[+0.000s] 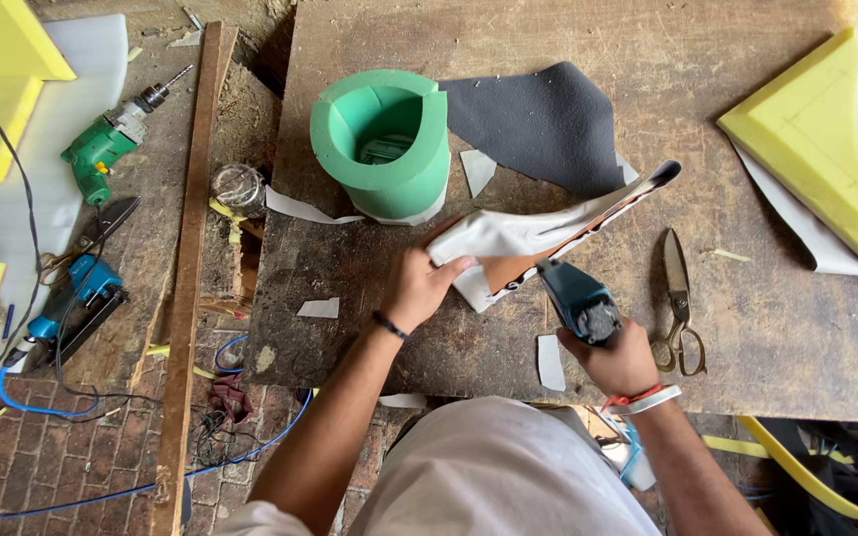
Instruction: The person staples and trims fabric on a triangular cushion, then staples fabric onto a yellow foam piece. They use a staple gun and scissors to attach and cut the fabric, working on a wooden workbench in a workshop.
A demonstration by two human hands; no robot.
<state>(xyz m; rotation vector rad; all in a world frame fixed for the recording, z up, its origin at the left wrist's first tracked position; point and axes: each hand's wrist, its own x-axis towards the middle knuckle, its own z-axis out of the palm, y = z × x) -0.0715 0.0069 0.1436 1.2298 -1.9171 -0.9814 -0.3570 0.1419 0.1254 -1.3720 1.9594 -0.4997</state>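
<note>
1. While the left hand [417,288] presses flat, fingers closed over the white fabric-covered panel [528,238], the right hand [616,357] is wrapped tight around a teal staple gun [573,296], its nose at the panel's near edge.
2. The step in hand looks like fastening the cover; the next shot calls for taut fabric and fingers kept off the nose.
3. Scissors [679,303] lie just right of the gun.
4. A green foam cylinder [381,144] and dark fabric [543,124] sit beyond the hands.
5. No packages or labels show.

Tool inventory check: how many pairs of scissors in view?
2. One pair of scissors on the bench beside the right hand; another pair on the left surface below the green drill. Others may be hidden.
</note>
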